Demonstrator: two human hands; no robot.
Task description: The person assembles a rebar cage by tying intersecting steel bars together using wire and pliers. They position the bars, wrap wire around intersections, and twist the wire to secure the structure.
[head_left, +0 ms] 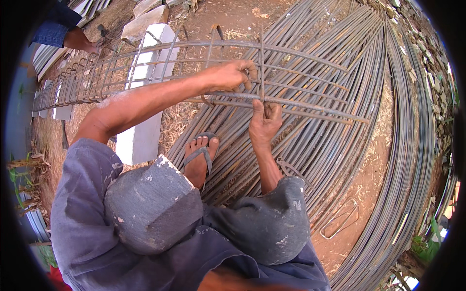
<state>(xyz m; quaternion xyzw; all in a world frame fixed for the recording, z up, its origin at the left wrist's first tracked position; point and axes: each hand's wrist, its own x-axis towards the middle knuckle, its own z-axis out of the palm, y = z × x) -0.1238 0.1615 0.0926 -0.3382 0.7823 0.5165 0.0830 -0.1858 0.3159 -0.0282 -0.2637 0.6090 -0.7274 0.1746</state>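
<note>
A long rebar cage [160, 48] of lengthwise bars and bent stirrups lies across the view in front of me. My left hand [232, 76] reaches over its bars from the left, its fingers curled beside an upright stirrup [262, 58]. Below it, my right hand [265, 121] has thumb and fingers bent together at the lower end of that stirrup, against a thick ribbed bar [315, 105]. Anything small between the fingers of either hand is too fine to make out.
White blocks [141, 131] support the cage. Many loose rebars [233, 160] lie under my sandalled foot [199, 160] and to the right. A bent wire loop [340, 218] and a dark metal tool [293, 170] lie nearby. Another person's limb [80, 40] shows at upper left.
</note>
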